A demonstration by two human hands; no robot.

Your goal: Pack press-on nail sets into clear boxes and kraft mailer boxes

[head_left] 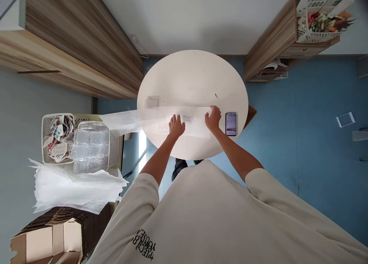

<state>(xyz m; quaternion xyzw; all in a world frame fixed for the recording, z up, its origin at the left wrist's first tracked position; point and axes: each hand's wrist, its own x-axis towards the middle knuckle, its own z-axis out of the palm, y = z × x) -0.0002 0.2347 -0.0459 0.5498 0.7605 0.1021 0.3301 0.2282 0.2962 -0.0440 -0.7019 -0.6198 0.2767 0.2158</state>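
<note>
A long strip of translucent plastic film (161, 120) runs across the round white table (192, 76) and trails off its left edge. My left hand (176, 126) lies on the film with its fingers apart. My right hand (213, 118) is at the strip's right end, its fingers curled over the far corner and closed on it. Between the hands a small pale flat item (186, 118) with greyish marks shows at the film; whether it is under or on top I cannot tell. A small square packet (151, 101) sits farther left, partly by the film's edge.
A phone (230, 124) with a lit screen lies at the table's right. Left of the table stand a basket of small packets (58, 141), clear plastic boxes (89, 149), a stack of white sheets (77, 189) and brown cardboard (51, 237). Wooden cabinets (86, 33) flank the table.
</note>
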